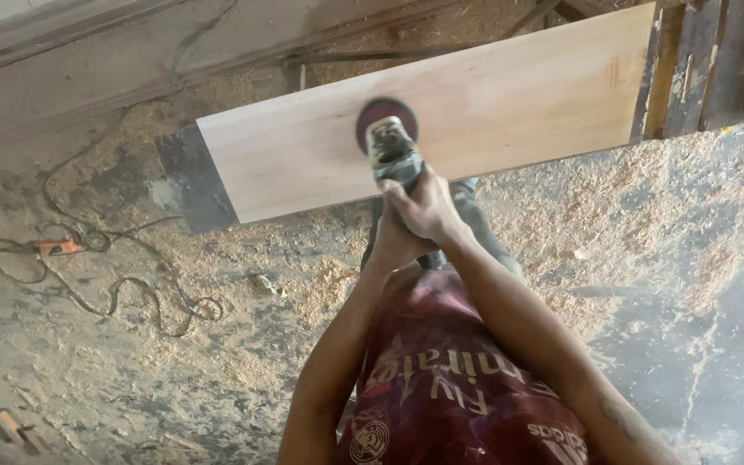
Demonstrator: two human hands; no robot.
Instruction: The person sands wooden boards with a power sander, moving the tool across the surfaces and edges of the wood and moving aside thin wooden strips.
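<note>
Head view, and we're looking straight down on both arms stretched out over a pale wooden board (441, 120). The board runs slantwise across the upper frame, its right end higher, lying on a dark support that pokes out at the left end. On it, approx. mid-length and near the front edge, sits an angle grinder (392, 146) w/ a dark red round disc flat against the wood. We've got both hands wrapped round the tool's body, one over the other: right hand (428, 207) on top and clenched tight on the grinder, left hand (393, 245) just under it, also closed round the grip, fingers mostly hidden by the right. Grinder head points away from us, handle end buried in the hands.

Below the arms we see a dark red shirt (441, 379) w/ light print. Floor is rough concrete under a thick spread of sawdust (647, 215), heaviest to the right and just in front of the board. Over on the left a thin cable (114, 284) loops and tangles across the floor, w/ a small orange piece near its far end. Dark timber beams stand at the top right, behind the board's high end.
</note>
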